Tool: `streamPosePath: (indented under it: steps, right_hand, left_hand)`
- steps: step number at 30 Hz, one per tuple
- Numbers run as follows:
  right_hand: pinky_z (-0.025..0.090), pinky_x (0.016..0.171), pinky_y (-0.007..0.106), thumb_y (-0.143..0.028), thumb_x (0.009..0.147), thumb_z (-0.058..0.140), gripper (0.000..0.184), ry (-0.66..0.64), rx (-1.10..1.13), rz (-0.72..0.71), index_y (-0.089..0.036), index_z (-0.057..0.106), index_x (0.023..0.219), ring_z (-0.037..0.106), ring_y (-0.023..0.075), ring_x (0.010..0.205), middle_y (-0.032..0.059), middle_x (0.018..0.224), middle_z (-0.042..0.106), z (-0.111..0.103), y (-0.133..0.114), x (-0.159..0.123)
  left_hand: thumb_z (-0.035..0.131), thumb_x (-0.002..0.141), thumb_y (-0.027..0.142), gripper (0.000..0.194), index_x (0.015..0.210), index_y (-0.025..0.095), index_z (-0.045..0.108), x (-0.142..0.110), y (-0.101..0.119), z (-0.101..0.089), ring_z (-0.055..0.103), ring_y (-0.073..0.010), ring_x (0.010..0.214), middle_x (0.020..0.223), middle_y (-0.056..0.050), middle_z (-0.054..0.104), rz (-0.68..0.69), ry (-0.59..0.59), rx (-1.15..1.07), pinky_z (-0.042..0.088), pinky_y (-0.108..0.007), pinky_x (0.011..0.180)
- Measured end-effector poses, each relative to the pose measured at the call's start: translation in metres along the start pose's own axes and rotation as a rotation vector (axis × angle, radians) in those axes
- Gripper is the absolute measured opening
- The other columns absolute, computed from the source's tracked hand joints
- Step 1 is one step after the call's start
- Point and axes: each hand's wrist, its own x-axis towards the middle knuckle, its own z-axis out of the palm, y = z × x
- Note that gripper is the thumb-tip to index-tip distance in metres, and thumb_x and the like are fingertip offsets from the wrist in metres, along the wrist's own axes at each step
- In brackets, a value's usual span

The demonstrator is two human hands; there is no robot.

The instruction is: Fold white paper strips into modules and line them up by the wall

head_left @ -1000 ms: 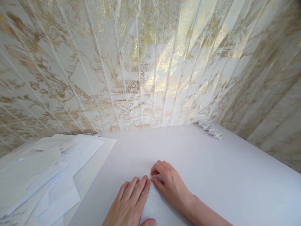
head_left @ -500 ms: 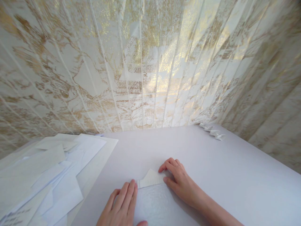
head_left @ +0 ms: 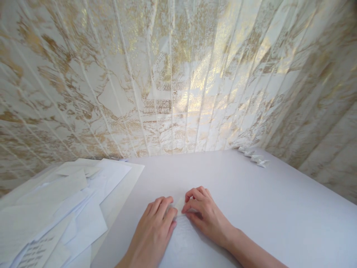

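A sheet of white paper [head_left: 180,236] lies in front of me, its far edge turned up into a small pointed flap. My left hand [head_left: 154,225] has its fingers curled and pressed together on the left end of that flap. At the right end, my right hand [head_left: 205,210] pinches the paper between thumb and fingers. Only a small part of the flap shows between the two hands; their fingers hide the rest.
A spread-out pile of loose papers [head_left: 92,219], some with writing, covers the left of the white table [head_left: 279,216]. Several small folded paper figures [head_left: 256,160] stand in a row at the far right corner. Behind the table hangs a gold-patterned curtain [head_left: 173,93].
My left hand has moved up and right, from lying along the paper's left edge to curling on the flap. My right fingers have shifted left and closed in. The view has turned slightly left.
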Motion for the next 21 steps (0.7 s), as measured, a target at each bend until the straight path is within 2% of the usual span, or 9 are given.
streamPosePath:
  steps: [6, 10, 15, 21]
  right_hand:
    - [0.044, 0.087, 0.036, 0.004, 0.076, 0.065, 0.031, 0.009, -0.074, -0.016, -0.022, 0.067, 0.093, 0.055, 0.0201, 0.093, 0.0019, 0.098, 0.062, 0.002, 0.003, 0.000]
    - [0.047, 0.086, 0.036, 0.001, 0.076, 0.068, 0.032, 0.011, -0.127, -0.013, -0.021, 0.066, 0.098, 0.056, 0.0212, 0.094, 0.0038, 0.101, 0.062, 0.002, 0.002, 0.000]
    - [0.049, 0.083, 0.033, -0.003, 0.080, 0.069, 0.024, -0.014, -0.204, -0.039, -0.020, 0.067, 0.096, 0.057, 0.0210, 0.092, 0.0047, 0.100, 0.064, 0.002, -0.001, 0.001]
    - [0.049, 0.082, 0.033, -0.007, 0.083, 0.068, 0.016, -0.035, -0.291, -0.084, -0.020, 0.067, 0.094, 0.058, 0.0211, 0.091, 0.0052, 0.099, 0.065, 0.003, -0.001, 0.002]
  left_hand:
    - [0.052, 0.089, 0.006, 0.019, 0.092, 0.021, 0.062, 0.015, -0.002, 0.005, 0.060, -0.0207, 0.082, 0.092, -0.001, 0.065, -0.003, -0.023, 0.055, 0.048, -0.035, 0.073]
    - [0.045, 0.092, 0.004, 0.024, 0.088, 0.020, 0.063, 0.018, -0.004, 0.009, 0.060, -0.0207, 0.079, 0.088, -0.002, 0.065, 0.030, -0.006, 0.098, 0.046, -0.035, 0.073]
    - [0.054, 0.090, 0.007, 0.018, 0.098, 0.020, 0.063, 0.019, 0.000, 0.006, 0.062, -0.0217, 0.084, 0.096, -0.002, 0.066, 0.070, 0.002, 0.105, 0.047, -0.035, 0.074]
    - [0.050, 0.088, 0.000, 0.023, 0.087, 0.018, 0.063, 0.018, 0.002, 0.008, 0.061, -0.0215, 0.076, 0.087, -0.001, 0.066, 0.115, 0.018, 0.167, 0.046, -0.035, 0.070]
